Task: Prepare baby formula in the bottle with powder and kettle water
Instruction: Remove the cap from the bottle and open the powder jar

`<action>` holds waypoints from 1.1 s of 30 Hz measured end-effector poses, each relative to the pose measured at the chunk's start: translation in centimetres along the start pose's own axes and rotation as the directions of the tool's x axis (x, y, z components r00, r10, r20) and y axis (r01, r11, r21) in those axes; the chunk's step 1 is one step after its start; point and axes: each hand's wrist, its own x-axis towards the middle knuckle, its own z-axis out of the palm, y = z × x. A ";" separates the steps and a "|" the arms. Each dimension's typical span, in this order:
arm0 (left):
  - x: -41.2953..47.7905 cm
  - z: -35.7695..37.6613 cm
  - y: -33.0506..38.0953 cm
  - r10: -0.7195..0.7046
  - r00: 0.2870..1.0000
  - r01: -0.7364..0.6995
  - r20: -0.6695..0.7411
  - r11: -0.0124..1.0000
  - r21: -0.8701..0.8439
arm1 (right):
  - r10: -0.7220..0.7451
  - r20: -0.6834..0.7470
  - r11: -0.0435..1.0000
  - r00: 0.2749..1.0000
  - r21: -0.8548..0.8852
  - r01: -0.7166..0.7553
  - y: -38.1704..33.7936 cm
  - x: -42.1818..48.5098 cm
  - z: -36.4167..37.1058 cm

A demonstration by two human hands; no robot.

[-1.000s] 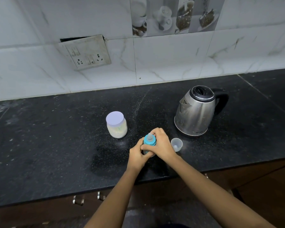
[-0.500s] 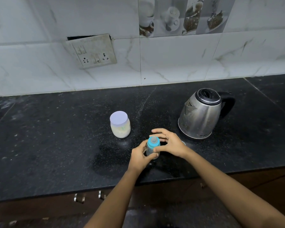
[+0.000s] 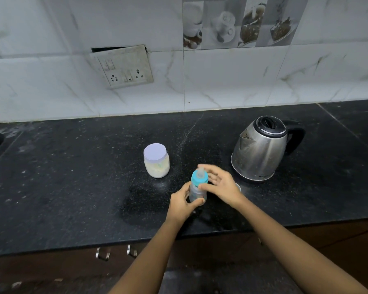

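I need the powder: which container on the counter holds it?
The clear jar with the flat pale lid: cream powder shows through. The bottle has a blue collar; the kettle is steel.

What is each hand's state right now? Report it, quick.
Left hand: closed around the baby bottle.
Right hand: open, fingers spread beside the teal cap, thumb touching the baby bottle.

Left hand (image 3: 182, 203) grips bottle (image 3: 197, 194); right hand (image 3: 220, 185), fingers spread, beside teal cap (image 3: 199, 178).
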 end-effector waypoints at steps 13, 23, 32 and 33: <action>-0.5 0.8 -0.5 -0.015 0.998 0.016 -0.061 1.000 0.014 | 0.096 0.157 0.590 0.983 -0.804 0.071 -4.5 -0.3 -9.4; -0.6 1.1 -1.0 -0.025 0.997 0.029 -0.077 0.999 0.042 | 0.303 0.232 0.422 0.924 -0.902 0.088 -0.5 0.3 -8.5; -1.1 0.8 -0.8 -0.037 0.995 0.054 -0.089 0.979 0.196 | 0.257 0.232 0.516 0.938 -0.854 0.070 -0.6 0.8 -8.1; -1.1 0.5 -0.6 -0.049 0.995 0.066 -0.084 0.974 0.218 | 0.194 0.239 0.535 0.951 -0.839 0.102 -1.3 1.3 -7.8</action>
